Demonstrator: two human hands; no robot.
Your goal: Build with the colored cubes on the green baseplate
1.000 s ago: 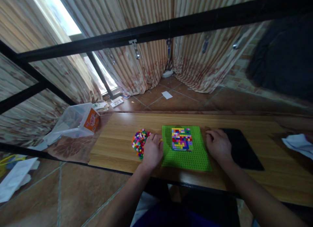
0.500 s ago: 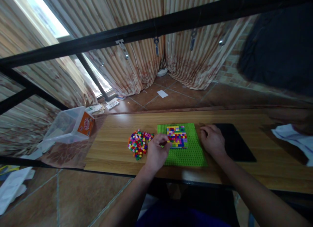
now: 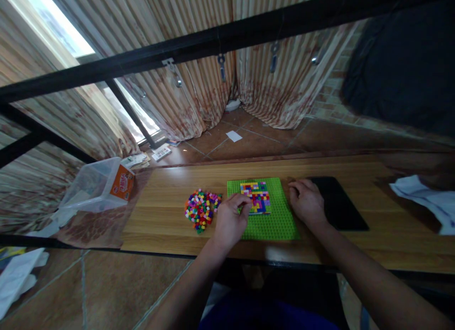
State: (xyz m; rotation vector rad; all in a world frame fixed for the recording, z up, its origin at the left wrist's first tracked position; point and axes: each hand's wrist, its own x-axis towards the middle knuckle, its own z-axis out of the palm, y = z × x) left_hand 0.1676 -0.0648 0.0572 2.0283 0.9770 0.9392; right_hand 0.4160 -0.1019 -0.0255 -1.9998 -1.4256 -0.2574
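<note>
A green studded baseplate [image 3: 275, 223] lies on the wooden table [image 3: 167, 216]. A patch of small coloured bricks [image 3: 259, 195] is stuck on its far half. My left hand [image 3: 231, 221] hovers over the plate's left side, fingers pinched at the left edge of the brick patch; what they hold is too small to name. A loose pile of coloured bricks [image 3: 201, 209] lies just left of that hand. My right hand [image 3: 305, 202] rests curled at the plate's right edge.
A black flat pad [image 3: 339, 206] lies right of the plate, and a white cloth [image 3: 424, 197] is at the far right. A clear plastic box with an orange label [image 3: 99, 185] sits left of the table. Black frame bars cross above. Curtains hang behind.
My left hand moved right from the loose brick pile onto the baseplate, up to the edge of the brick patch. My right hand stayed at the plate's right edge.
</note>
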